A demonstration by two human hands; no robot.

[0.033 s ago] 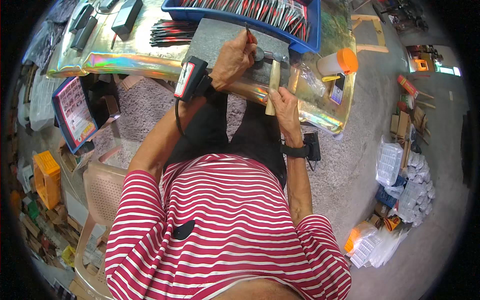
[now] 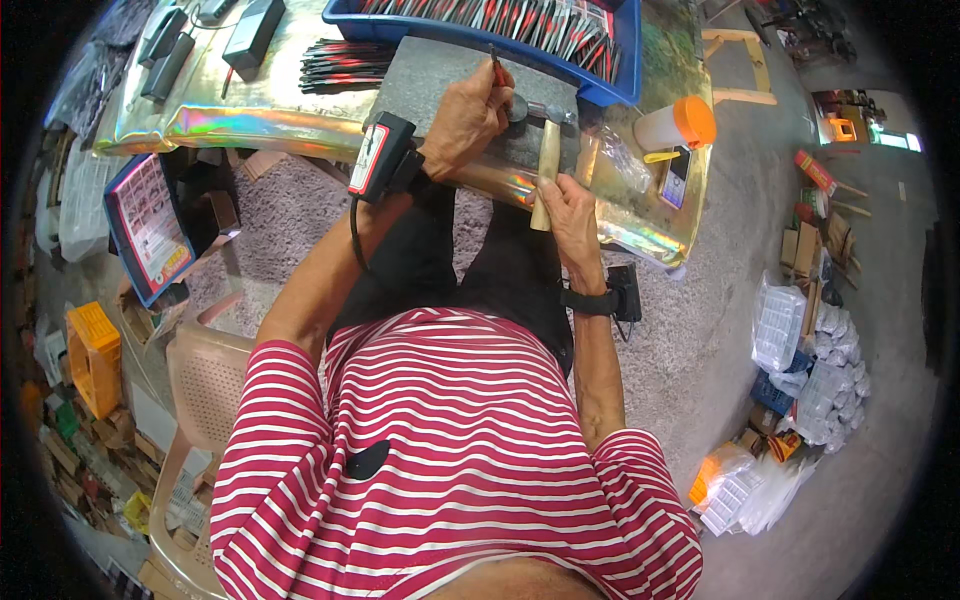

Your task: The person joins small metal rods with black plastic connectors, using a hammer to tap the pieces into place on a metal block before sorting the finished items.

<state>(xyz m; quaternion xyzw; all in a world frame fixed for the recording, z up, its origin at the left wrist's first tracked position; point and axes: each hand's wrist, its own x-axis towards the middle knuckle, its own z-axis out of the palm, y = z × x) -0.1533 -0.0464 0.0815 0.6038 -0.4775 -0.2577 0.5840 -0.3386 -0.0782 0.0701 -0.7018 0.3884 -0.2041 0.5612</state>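
Note:
Over a grey slab (image 2: pixel 418 75) at the table's front edge, my left hand (image 2: pixel 464 122) is closed on a slim black-and-red piece (image 2: pixel 497 70), whose tip points away from me. What kind of tool it is, I cannot make out. My right hand (image 2: pixel 572 212) grips the lower handle of a hammer (image 2: pixel 549 150) with a pale wooden shaft. Its metal head rests on or just above the slab, close to my left fingers. Similar red-and-black pieces lie in a pile (image 2: pixel 345 68) left of the slab. Many more fill a blue tray (image 2: pixel 629 80) behind it.
A gold shiny cover (image 2: pixel 270 125) drapes the table. On its right stand a white jar with an orange lid (image 2: pixel 692 122), clear plastic wrap (image 2: pixel 622 160) and a phone (image 2: pixel 676 180). Black boxes (image 2: pixel 255 35) lie far left. A plastic chair (image 2: pixel 205 385) is at my left.

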